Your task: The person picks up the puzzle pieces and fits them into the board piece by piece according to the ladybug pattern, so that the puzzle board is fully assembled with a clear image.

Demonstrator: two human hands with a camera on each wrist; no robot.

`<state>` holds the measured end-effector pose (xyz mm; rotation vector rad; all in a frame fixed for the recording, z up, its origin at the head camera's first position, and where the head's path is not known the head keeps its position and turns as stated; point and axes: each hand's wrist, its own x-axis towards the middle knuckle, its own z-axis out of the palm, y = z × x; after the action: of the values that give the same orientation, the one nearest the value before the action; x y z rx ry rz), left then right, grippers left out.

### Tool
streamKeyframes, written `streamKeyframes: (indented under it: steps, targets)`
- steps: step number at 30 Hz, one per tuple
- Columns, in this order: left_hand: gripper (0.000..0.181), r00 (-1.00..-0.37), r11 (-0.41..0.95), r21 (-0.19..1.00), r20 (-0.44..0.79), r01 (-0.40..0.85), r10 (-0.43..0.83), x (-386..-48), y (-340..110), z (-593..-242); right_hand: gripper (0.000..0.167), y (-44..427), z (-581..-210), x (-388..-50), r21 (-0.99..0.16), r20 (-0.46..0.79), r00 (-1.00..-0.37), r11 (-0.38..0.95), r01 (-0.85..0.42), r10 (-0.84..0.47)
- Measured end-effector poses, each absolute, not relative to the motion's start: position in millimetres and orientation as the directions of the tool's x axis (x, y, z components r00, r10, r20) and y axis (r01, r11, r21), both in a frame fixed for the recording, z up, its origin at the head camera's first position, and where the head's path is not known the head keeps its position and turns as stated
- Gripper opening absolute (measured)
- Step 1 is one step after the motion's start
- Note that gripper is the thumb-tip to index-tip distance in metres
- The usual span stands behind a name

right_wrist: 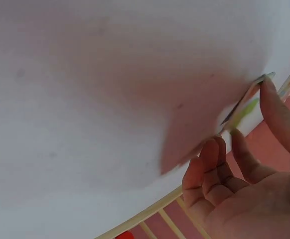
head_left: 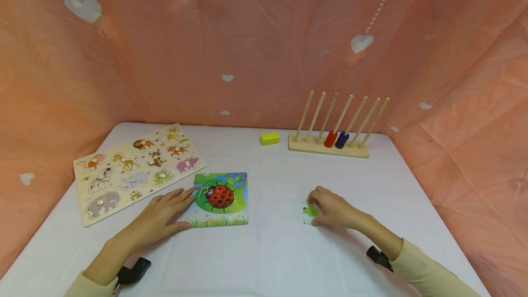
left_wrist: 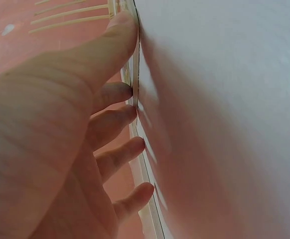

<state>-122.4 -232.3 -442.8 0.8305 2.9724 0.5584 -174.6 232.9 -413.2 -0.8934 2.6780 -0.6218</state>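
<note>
My left hand (head_left: 165,212) rests at the left edge of a square ladybug puzzle (head_left: 220,196), its fingers extended and the thumb near the lower left corner. In the left wrist view, the spread fingers (left_wrist: 117,119) lie along the board's edge, close to the white cloth. Over to the right, my right hand (head_left: 334,209) pinches a small green and white puzzle piece (head_left: 310,215) between thumb and fingers. The right wrist view shows that piece (right_wrist: 244,110) tilted, one edge near the table; the fingers partly hide it.
An animal peg puzzle board (head_left: 140,194) lies at the left, near the ladybug puzzle. A yellow block (head_left: 269,139) sits at the back middle. Behind my right hand stands a wooden peg rack (head_left: 305,145) with red beads (head_left: 331,139) and purple beads (head_left: 342,140). Pink cloth (head_left: 255,58) hangs around the table.
</note>
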Motion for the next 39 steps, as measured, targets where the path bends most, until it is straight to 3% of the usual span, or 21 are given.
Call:
streamKeyframes:
  steps: [6,12,19,29,39]
  targets:
    - [0.072,-0.861,0.799,0.34,0.074,0.497,0.504,-124,-230,-441,0.038,229,-413,-177,-0.566,-0.103,-0.77,0.674,-0.475,-0.629]
    - [0.071,-0.86,0.8,0.334,0.075,0.498,0.504,-124,-231,-442,0.018,212,-414,-185,-0.752,-0.056,-0.712,0.499,-0.431,-0.7]
    - [0.07,-0.865,0.797,0.352,0.09,0.49,0.493,-120,-233,-447,0.017,164,-416,-193,-0.842,-0.011,-0.688,0.377,-0.385,-0.726]
    - [0.069,-0.854,0.785,0.344,0.128,0.516,0.505,-119,-232,-446,0.018,94,-418,-198,-0.826,0.034,-0.626,0.33,-0.457,-0.779]
    - [0.07,-0.859,0.79,0.351,0.099,0.503,0.503,-122,-231,-445,0.024,68,-420,-195,-0.692,0.056,-0.608,0.408,-0.595,-0.792]
